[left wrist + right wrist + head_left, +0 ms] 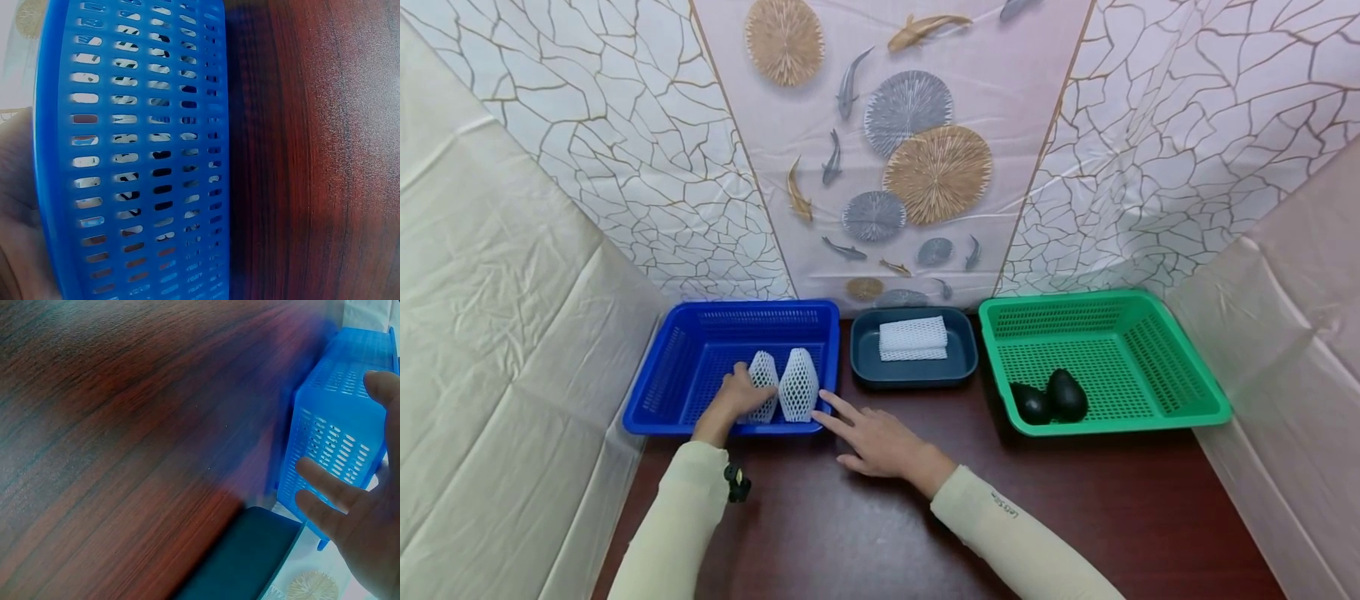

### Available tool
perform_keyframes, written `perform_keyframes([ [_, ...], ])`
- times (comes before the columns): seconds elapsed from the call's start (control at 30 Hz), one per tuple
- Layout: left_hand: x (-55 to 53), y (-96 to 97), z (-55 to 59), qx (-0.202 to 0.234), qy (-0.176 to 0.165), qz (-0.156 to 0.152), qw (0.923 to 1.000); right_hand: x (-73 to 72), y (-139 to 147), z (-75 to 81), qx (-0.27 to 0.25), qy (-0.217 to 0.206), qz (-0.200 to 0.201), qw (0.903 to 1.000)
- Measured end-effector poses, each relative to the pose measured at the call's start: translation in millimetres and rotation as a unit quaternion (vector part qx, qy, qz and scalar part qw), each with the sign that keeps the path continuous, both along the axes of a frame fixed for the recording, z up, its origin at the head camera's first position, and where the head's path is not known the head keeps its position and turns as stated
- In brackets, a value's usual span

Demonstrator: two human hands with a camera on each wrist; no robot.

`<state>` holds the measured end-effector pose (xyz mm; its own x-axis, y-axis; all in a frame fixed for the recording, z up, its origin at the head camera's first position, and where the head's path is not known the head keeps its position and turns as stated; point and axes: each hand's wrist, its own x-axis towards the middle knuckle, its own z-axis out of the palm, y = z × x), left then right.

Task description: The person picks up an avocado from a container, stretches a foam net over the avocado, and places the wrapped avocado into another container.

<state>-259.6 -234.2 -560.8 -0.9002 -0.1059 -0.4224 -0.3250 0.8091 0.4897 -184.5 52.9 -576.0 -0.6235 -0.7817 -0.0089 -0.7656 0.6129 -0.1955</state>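
**Left hand (742,394) grips a net in the blue basket (700,367)**

From where I stand, thumb and fingers close round the left net (765,408), just beside the right net (799,387). The right hand (880,440) is open, fingers spread, by the basket's near right corner. White netting (913,340) lies in a dish (913,377) on the tabletop (880,542); the green basket (1120,367) holds two dark fruits (1067,396).
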Motion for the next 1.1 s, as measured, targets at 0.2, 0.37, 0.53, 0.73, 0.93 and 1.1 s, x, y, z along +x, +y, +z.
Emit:
perform_keyframes([
  [0.2,3.6,-1.6,4.5,-0.008,0.025,0.015,0.9996,0.6,1,-0.7,-0.008,0.002,0.001,1.0000],
  [0.37,8.0,-1.0,12.4,-0.014,0.066,0.020,0.9975,2.2,6,-3.0,-0.028,0.003,-0.002,0.9996],
  [0.53,13.4,1.7,20.8,-0.008,0.118,0.022,0.9927,5.3,14,-4.7,-0.034,-0.002,-0.014,0.9993],
  [0.73,22.2,10.2,28.9,0.011,0.184,0.007,0.9829,8.8,32,-7.0,-0.045,-0.009,-0.036,0.9983],
  [0.93,29.7,21.4,37.6,0.030,0.231,-0.023,0.9723,10.9,52,1.5,-0.042,0.016,-0.048,0.9978],
  [1.1,33.8,30.4,43.1,0.040,0.251,-0.047,0.9660,13.0,68,6.8,-0.031,0.065,-0.051,0.9961],
])
